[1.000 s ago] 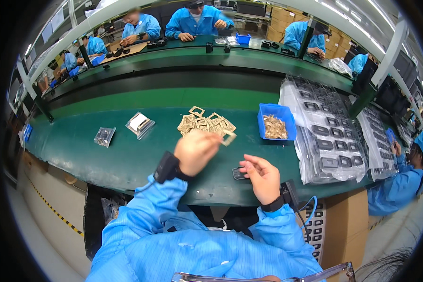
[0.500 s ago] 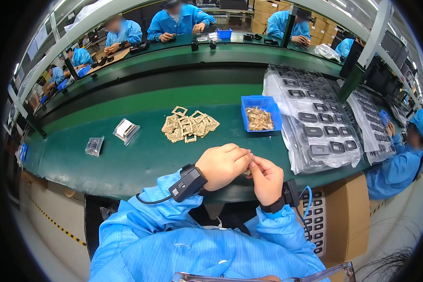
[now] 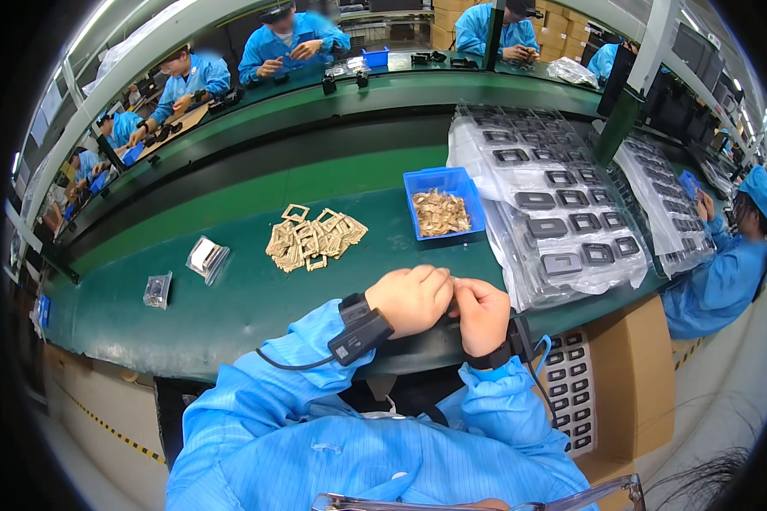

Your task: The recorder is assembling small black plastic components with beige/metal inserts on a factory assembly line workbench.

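Note:
My left hand (image 3: 410,300) and my right hand (image 3: 482,317) meet fingertip to fingertip over the near edge of the green table (image 3: 204,328). Both are closed in a pinch; whatever lies between the fingers is hidden or too small to name. Beyond them, to the left, lies a loose pile of beige rectangular frames (image 3: 315,238). A blue bin (image 3: 477,220) holding many small tan pieces (image 3: 440,212) stands just past my hands.
Stacked clear trays of black frame-like parts (image 3: 554,200) cover the table's right side. Two small clear bags, one with white contents (image 3: 206,257) and another bag (image 3: 157,290), lie at left. An open carton (image 3: 643,383) sits below right. A co-worker (image 3: 720,272) is at right; others work across the table.
The view has shifted, so the table's contents appear further left. My hands stay pinched together; the left hand's fingers look slightly more curled.

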`<control>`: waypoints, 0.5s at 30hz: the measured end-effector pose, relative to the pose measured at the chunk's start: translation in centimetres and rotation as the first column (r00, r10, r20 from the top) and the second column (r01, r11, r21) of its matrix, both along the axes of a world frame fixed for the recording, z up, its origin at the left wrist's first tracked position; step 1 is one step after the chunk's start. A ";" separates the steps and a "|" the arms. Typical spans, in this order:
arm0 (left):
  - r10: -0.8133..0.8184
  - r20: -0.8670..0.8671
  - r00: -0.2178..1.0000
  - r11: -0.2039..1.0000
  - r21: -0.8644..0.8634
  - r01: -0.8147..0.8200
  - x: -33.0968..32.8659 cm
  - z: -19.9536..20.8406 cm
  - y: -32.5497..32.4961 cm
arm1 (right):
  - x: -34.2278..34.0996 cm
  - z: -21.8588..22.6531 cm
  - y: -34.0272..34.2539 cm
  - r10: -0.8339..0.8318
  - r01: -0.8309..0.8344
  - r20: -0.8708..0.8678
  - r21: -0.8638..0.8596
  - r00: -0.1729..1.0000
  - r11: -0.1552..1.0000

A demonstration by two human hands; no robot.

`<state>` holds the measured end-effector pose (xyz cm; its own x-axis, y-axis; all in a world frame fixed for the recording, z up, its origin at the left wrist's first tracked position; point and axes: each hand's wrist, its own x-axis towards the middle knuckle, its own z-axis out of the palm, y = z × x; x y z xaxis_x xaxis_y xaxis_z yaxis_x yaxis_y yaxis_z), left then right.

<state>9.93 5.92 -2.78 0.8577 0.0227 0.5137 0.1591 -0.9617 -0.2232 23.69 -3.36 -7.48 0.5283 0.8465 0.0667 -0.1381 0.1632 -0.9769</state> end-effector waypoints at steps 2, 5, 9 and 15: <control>-0.070 0.075 0.995 0.947 -0.309 0.090 1.1 0.3 1.5 | 0.5 -0.7 0.7 -0.080 0.072 0.117 0.068 0.990 0.995; 0.230 0.314 0.921 0.813 -0.582 -0.004 3.4 -0.2 4.3 | 1.1 -0.9 1.8 -0.089 0.092 -0.042 0.080 0.995 0.993; 0.437 0.216 0.873 0.714 -0.673 -0.191 4.4 0.3 7.5 | 1.2 -0.7 2.4 -0.084 0.090 -0.201 0.021 0.976 0.996; 0.101 0.244 0.965 0.866 -0.499 0.035 1.8 0.6 5.6 | 1.2 -0.5 2.5 -0.053 0.049 -0.299 -0.022 0.953 0.999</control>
